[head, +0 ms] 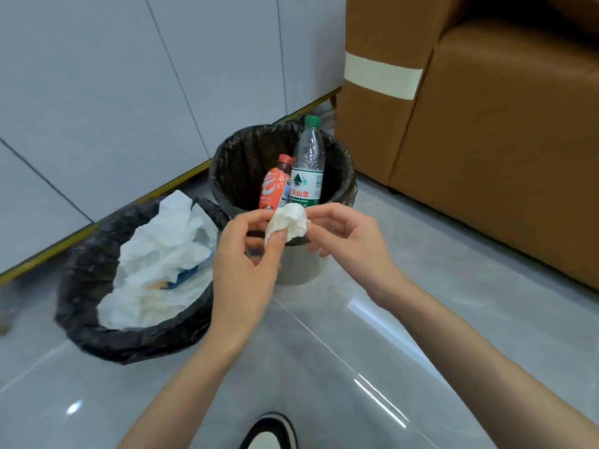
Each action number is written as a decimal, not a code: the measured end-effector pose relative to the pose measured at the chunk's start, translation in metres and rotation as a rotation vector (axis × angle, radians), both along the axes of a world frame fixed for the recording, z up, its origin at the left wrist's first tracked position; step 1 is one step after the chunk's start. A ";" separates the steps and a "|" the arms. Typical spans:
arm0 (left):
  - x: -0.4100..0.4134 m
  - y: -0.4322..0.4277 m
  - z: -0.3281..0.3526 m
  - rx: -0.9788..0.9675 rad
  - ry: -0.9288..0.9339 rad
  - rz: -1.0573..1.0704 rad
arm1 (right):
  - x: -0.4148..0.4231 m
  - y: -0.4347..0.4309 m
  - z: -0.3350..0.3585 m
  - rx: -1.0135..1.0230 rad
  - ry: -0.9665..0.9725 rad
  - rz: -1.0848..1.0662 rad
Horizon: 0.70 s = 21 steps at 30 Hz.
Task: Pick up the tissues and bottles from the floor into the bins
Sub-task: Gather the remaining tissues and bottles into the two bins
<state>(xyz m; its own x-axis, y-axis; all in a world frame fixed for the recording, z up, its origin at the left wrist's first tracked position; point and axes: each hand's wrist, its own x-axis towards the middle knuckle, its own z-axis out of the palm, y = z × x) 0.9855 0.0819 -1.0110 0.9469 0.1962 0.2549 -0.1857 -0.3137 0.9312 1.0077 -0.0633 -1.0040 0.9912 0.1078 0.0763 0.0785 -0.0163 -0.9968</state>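
Beside the left bin (97, 332) full of tissues (162, 254), the left hand (246, 264) and the right hand (353, 244) both pinch with curled fingers a crumpled tissue (288, 222), a ball without clear long axis, before the right bin (346, 170), where an orange bottle (274, 187) and a water bottle (308, 170) stand caps up.

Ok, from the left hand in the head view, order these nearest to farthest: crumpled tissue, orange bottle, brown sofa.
1. The crumpled tissue: pinched in the left hand itself, at its fingertips.
2. The orange bottle: just beyond the hand, standing in the far bin.
3. The brown sofa: farthest, off to the right.
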 end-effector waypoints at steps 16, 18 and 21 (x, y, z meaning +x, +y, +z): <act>0.003 0.181 -0.027 0.660 0.291 0.392 | 0.021 0.134 -0.014 -0.407 -0.252 0.101; 0.003 0.179 -0.031 0.709 0.333 0.392 | 0.021 0.135 -0.019 -0.406 -0.234 0.094; 0.006 0.173 -0.029 0.683 0.247 0.362 | 0.019 0.136 -0.020 -0.403 -0.221 0.093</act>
<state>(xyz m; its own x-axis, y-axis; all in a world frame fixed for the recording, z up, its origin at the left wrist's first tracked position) 0.9913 0.2550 -1.0404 0.8993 0.3773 0.2210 0.2218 -0.8292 0.5130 1.0271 0.0728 -1.0245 0.9406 0.2596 0.2186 0.3080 -0.3820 -0.8713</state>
